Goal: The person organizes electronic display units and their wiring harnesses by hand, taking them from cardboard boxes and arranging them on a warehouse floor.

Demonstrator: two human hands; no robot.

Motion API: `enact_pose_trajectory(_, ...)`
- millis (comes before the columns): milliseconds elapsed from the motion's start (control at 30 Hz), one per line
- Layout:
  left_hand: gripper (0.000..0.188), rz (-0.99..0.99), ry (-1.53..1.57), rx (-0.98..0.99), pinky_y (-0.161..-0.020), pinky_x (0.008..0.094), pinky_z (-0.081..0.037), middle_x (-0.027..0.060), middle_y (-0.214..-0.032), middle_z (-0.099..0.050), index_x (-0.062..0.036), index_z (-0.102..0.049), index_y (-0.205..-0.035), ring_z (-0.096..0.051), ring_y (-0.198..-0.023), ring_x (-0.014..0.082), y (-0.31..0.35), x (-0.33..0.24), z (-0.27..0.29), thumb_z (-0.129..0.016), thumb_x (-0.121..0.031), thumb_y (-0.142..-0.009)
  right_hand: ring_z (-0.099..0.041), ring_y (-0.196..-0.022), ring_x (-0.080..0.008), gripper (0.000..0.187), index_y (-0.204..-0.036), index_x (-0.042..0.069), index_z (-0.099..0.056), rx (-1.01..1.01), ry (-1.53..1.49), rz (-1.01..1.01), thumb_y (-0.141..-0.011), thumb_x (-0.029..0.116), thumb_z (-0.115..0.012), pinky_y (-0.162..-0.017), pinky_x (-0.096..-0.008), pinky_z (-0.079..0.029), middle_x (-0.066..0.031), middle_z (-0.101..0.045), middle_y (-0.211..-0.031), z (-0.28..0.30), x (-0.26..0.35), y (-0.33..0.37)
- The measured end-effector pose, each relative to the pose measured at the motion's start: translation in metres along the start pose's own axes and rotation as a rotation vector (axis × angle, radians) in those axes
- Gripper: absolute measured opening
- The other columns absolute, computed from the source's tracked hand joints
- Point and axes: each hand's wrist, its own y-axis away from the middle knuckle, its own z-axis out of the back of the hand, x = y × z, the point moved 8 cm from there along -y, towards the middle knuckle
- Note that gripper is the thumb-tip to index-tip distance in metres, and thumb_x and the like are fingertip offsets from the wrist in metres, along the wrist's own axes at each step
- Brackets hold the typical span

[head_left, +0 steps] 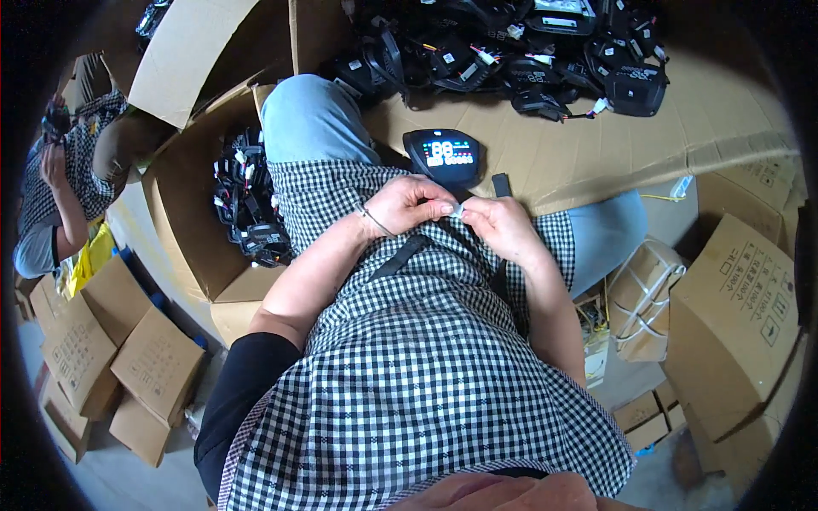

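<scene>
A person sat looking down at their own lap, wearing a black-and-white checked apron (409, 375) over light blue trousers. Both forearms came up from the lower part of the frame and met at the centre.

The left hand (407, 204) was curled, its thumb and forefinger pinched on a small white connector (458, 210). The right hand (503, 228) faced it, fingers bent and pinched narrowly on the same small piece from the other side. The two hands touched at the fingertips. Whether the piece was one part or two halves being joined could not be told; it was too small.

Just above the hands, at centre frame, a black dashboard display unit (443, 156) lay on a sheet of brown cardboard (613, 145), its screen lit with pale digits. That it was lit suggested it was powered through the wiring in the hands, so the step in hand looked like plugging in or unplugging the unit for a check. The next move would call for a steady, straight pull or push on the small plug, gripping its body rather than its thin wires.

Along the top of the frame lay a pile of similar black units (545, 51) with loose wires. An open carton (247, 204) at centre left held more of them. Closed cardboard boxes (733, 315) stood at the right and lower left. At the far left another person (60, 187) in a checked apron worked separately.
</scene>
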Motion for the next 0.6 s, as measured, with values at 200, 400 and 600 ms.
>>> enact_pose_trajectory(200, 0.024, -0.005, 0.034, -0.237, -0.075, 0.0277, -0.050, 0.0056, -0.087, -0.066, -0.0035, -0.067, -0.101, -0.062, -0.081, 0.0136, 0.003, -0.010, 0.022, -0.064, -0.025, -0.092, -0.057, -0.063, -0.0141, 0.020, -0.097, 0.002, -0.066, -0.480, 0.001, -0.037, -0.092, 0.017, -0.055, -0.059, -0.0289, -0.045, -0.0073, -0.064, -0.075, 0.099, -0.002, -0.078)
enact_pose_trajectory(400, 0.030, -0.207, -0.298, -0.131, -0.063, 0.0346, -0.049, 0.0054, -0.075, -0.065, -0.0114, -0.067, -0.091, -0.065, -0.071, 0.0243, -0.012, -0.039, -0.006, -0.080, -0.030, -0.072, -0.059, -0.107, -0.0329, 0.023, -0.097, 0.002, -0.069, -0.305, 0.453, 0.282, -0.087, 0.019, -0.058, -0.092, -0.0391, -0.046, -0.0162, -0.062, -0.115, 0.089, 0.038, -0.222)
enact_pose_trajectory(600, 0.020, -0.230, -0.284, -0.247, -0.065, 0.0381, -0.050, 0.0068, -0.072, -0.065, -0.0136, -0.066, -0.084, -0.065, -0.070, 0.0265, -0.010, -0.037, -0.005, -0.071, -0.033, -0.081, -0.062, -0.087, -0.0338, 0.018, -0.093, 0.008, -0.070, -0.553, 0.265, 0.242, -0.086, 0.022, -0.061, -0.077, -0.0423, -0.049, -0.0154, -0.063, -0.096, 0.116, 0.023, -0.176)
